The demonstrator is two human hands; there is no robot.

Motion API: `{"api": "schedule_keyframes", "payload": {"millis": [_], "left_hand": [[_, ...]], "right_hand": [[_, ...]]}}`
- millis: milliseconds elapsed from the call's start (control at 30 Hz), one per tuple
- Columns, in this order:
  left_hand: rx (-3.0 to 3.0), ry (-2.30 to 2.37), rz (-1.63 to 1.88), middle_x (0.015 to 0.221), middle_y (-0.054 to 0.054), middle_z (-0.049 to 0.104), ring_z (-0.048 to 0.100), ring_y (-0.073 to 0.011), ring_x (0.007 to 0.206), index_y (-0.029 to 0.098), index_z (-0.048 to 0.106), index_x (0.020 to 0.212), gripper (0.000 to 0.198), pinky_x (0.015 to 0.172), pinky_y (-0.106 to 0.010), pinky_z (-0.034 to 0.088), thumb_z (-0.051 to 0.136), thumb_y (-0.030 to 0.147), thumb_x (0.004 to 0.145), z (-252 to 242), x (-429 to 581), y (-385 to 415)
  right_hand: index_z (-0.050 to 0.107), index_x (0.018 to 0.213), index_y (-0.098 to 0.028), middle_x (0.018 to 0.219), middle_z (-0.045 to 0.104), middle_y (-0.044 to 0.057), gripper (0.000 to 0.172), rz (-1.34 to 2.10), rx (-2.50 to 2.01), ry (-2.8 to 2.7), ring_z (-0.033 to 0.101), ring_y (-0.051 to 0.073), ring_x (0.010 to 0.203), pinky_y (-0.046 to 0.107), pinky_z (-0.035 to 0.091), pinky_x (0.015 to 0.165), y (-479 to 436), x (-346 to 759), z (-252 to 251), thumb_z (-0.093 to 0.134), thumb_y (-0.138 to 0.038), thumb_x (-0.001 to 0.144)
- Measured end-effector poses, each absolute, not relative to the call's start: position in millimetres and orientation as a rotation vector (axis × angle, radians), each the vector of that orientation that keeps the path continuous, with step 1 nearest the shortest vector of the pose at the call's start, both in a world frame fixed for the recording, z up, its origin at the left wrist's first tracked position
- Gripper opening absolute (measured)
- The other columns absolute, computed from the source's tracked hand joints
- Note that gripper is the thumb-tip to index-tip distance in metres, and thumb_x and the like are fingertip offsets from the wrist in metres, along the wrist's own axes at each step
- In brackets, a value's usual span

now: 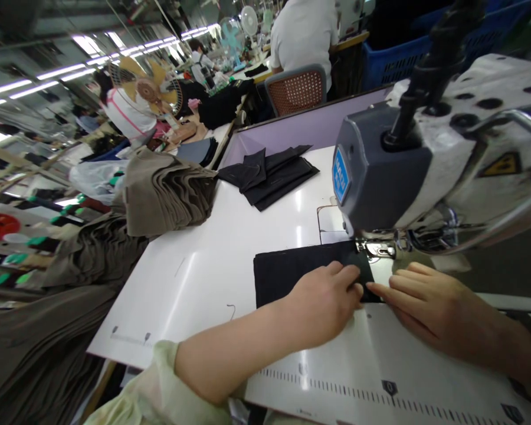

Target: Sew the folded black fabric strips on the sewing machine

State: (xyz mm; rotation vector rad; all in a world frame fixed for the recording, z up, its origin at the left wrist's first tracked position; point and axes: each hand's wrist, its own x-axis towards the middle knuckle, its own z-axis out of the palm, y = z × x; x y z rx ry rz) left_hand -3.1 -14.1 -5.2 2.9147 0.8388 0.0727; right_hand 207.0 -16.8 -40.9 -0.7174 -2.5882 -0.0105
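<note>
A black fabric piece (292, 270) lies flat on the white table (212, 277), its right end under the presser foot (378, 249) of a grey and white sewing machine (425, 159). My left hand (325, 301) rests on the fabric's near edge, fingers together and pressed flat on the cloth. My right hand (429, 307) lies flat on the table just right of it, fingers stretched toward the fabric's corner below the foot. The fingertips of both hands nearly meet.
A stack of black fabric pieces (269, 174) lies at the table's back. Folded brown-grey cloth (163, 192) is piled at the left edge, with more draped below. A ruler scale (380, 386) runs along the near edge. A seated person in white (305, 35) works beyond.
</note>
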Motion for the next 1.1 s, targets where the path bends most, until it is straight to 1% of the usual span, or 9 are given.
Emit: {"api": "schedule_keyframes", "payload": {"millis": [133,267,367,500,733,833,933,1033,1100], "left_hand": [[2.917,0.723,0.128,0.098,-0.012,0.059,0.054,-0.0188,0.09,0.01,0.058,0.097,0.028,0.073,-0.03,0.05,0.031,0.017,0.094,-6.8,-4.6,-27.3],[2.892,0.737,0.172,0.098,-0.013,0.06,0.055,-0.0187,0.096,0.008,0.057,0.099,0.026,0.079,-0.03,0.05,0.032,0.016,0.094,-14.1,0.1,-31.1],[2.865,0.765,0.17,0.1,-0.013,0.06,0.055,-0.0189,0.099,0.008,0.056,0.1,0.026,0.082,-0.03,0.05,0.032,0.016,0.094,-16.4,0.2,-28.9],[2.844,0.776,0.156,0.103,-0.012,0.06,0.054,-0.0189,0.102,0.008,0.054,0.104,0.026,0.086,-0.032,0.049,0.031,0.016,0.094,-16.2,-2.2,-24.2],[2.85,0.763,0.142,0.108,-0.012,0.058,0.052,-0.0208,0.107,0.002,0.053,0.108,0.031,0.1,-0.033,0.041,0.029,0.015,0.094,-20.9,-3.1,-10.8],[2.848,0.794,0.163,0.107,-0.012,0.058,0.051,-0.0201,0.106,0.003,0.054,0.107,0.03,0.1,-0.031,0.041,0.03,0.014,0.094,-21.7,-3.4,-2.6],[2.842,0.814,0.172,0.105,-0.011,0.058,0.051,-0.0203,0.106,0.004,0.056,0.104,0.026,0.098,-0.03,0.042,0.036,0.015,0.092,-21.3,-3.2,5.9],[2.849,0.838,0.174,0.104,-0.012,0.058,0.051,-0.0206,0.106,0.004,0.056,0.103,0.023,0.098,-0.031,0.042,0.04,0.014,0.09,-22.4,-2.0,14.1],[2.857,0.854,0.18,0.104,-0.012,0.058,0.051,-0.0203,0.106,0.004,0.057,0.102,0.021,0.098,-0.03,0.042,0.042,0.014,0.09,-23.9,-1.1,19.3]], "right_hand": [[0.058,0.086,-0.012,0.062,0.048,0.001,0.021,-0.006,-0.607,-2.595,0.043,0.013,0.057,0.03,0.033,0.059,-21.5,206.0,-32.3,0.037,-0.013,0.091],[0.057,0.077,-0.015,0.061,0.047,0.0,0.024,0.024,-0.612,-2.595,0.042,0.013,0.056,0.03,0.032,0.058,-21.2,205.9,-30.3,0.037,-0.013,0.092],[0.058,0.083,-0.013,0.061,0.048,0.0,0.023,0.008,-0.649,-2.574,0.042,0.013,0.057,0.029,0.031,0.058,-20.7,205.0,-31.4,0.037,-0.013,0.092],[0.059,0.088,-0.012,0.063,0.049,0.0,0.025,-0.012,-0.703,-2.559,0.043,0.013,0.058,0.029,0.031,0.059,-20.5,204.6,-35.8,0.036,-0.018,0.093],[0.06,0.093,-0.012,0.064,0.051,0.001,0.022,-0.04,-0.832,-2.558,0.047,0.013,0.059,0.03,0.032,0.061,-14.9,203.2,-40.7,0.038,-0.017,0.093],[0.058,0.103,-0.012,0.07,0.056,0.002,0.025,-0.07,-0.917,-2.56,0.052,0.015,0.065,0.032,0.035,0.066,-11.4,203.0,-45.1,0.036,-0.021,0.094],[0.055,0.112,-0.012,0.078,0.062,0.005,0.028,-0.066,-1.006,-2.551,0.056,0.018,0.072,0.034,0.039,0.071,-8.7,204.4,-52.6,0.039,-0.026,0.093],[0.056,0.114,-0.012,0.085,0.065,0.008,0.031,-0.08,-1.066,-2.534,0.058,0.02,0.077,0.034,0.042,0.072,-7.5,205.8,-58.4,0.041,-0.029,0.092],[0.057,0.113,-0.012,0.086,0.065,0.008,0.031,-0.089,-1.085,-2.533,0.059,0.02,0.077,0.034,0.043,0.072,-7.3,206.0,-59.7,0.04,-0.03,0.092]]}}
